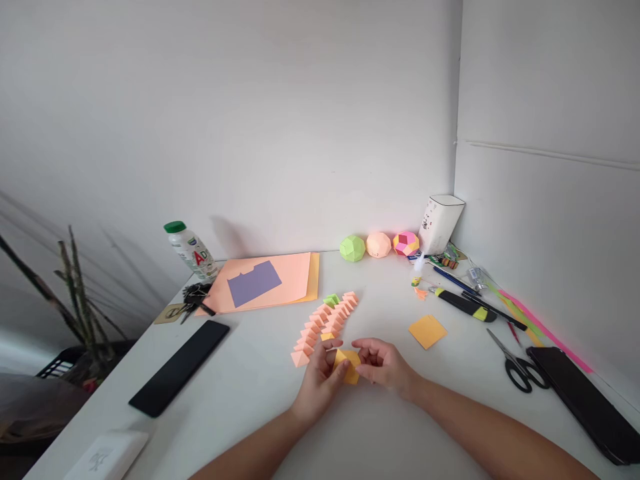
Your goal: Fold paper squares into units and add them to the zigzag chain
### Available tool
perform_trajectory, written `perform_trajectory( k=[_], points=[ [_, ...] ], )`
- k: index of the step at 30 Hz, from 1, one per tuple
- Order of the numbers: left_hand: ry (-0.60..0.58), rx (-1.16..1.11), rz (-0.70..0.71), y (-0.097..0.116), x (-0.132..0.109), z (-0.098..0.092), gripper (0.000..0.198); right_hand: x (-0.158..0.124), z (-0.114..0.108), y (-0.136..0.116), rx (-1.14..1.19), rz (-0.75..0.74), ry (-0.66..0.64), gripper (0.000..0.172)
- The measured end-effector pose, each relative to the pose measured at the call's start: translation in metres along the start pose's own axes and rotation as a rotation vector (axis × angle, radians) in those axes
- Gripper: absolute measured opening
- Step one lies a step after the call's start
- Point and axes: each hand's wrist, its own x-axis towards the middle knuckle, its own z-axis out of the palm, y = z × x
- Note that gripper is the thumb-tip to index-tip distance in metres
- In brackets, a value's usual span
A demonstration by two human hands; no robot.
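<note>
Low over the table, my left hand (320, 383) grips a small folded sheet of yellow-orange paper (349, 375) between thumb and fingers. My right hand (387, 365) is at the paper's right edge, its curled fingers and thumb closed around that corner. Just beyond my left hand, two slanting rows of folded peach paper pieces (313, 327) stand on the table, with a few green pieces (331, 301) at the far end. A yellow folded piece (327, 337) lies at the near end of one row, partly behind my fingers. A stack of yellow-orange paper squares (428, 331) lies to the right.
Along the wall sit a green paper ball (353, 249), a peach one (379, 245) and a multicoloured one (406, 244). Scissors (520, 370), a utility knife (465, 305) and a black case (583, 400) lie right. Peach sheets (290, 275), a bottle (193, 250) and a phone (180, 367) are left.
</note>
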Motion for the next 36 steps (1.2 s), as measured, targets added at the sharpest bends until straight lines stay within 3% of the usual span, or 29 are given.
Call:
perform_trajectory(
  k=[6, 13, 21, 26, 30, 36],
  points=[
    [-0.033, -0.039, 0.031, 0.0004, -0.0023, 0.0025, 0.029, 0.0003, -0.0008, 0.0002, -0.004, 0.028, -0.054, 0.045],
    [-0.052, -0.051, 0.039, -0.0016, -0.004, 0.0042, 0.029, -0.001, 0.001, -0.0051, -0.001, -0.01, -0.061, 0.022],
    [0.016, -0.061, 0.038, -0.006, -0.0008, 0.0034, 0.026, -0.002, 0.0006, -0.0045, -0.089, -0.029, -0.055, 0.021],
    [-0.07, 0.097, 0.12, -0.0055, -0.0008, -0.0001, 0.016, -0.0022, 0.0004, -0.0059, -0.082, -0.026, -0.044, 0.02],
    [-0.06, 0.312, 0.286, -0.0041, 0.0001, -0.0034, 0.024, -0.0027, 0.0004, -0.0065, -0.073, -0.042, -0.043, 0.02],
    [-0.036, 0.285, 0.323, -0.0074, 0.0023, -0.0045, 0.028, -0.0024, -0.0005, -0.0045, -0.077, -0.048, -0.024, 0.02]
  ],
)
